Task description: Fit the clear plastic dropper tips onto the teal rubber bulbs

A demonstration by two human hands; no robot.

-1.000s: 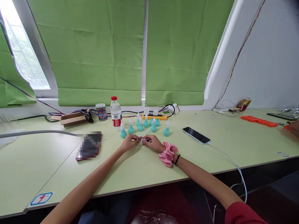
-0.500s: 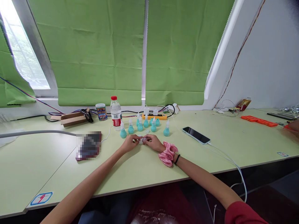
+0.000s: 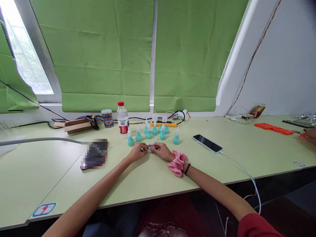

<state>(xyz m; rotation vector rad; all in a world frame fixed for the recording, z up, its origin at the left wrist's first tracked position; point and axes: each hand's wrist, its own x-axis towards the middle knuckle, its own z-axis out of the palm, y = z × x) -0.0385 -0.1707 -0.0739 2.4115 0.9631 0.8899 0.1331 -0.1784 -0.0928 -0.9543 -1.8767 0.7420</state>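
Observation:
My left hand and my right hand meet low over the table, fingertips closed around a small clear plastic piece. Its exact kind is too small to make out. Just beyond the fingers another translucent piece lies on the table. Past the hands stand several teal squeeze bulbs with clear nozzles, among them one at the left and one at the right. Two teal bulbs at the back, such as this bare bulb, show no nozzle. A pink scrunchie circles my right wrist.
A water bottle and a can stand behind on the left, near a cardboard box. A power strip lies behind the bulbs. A phone with a cable rests on the right. Orange parts lie farther right.
Both hands stay in nearly the same place, with only slight finger movement around the clear piece. The bulbs have not moved.

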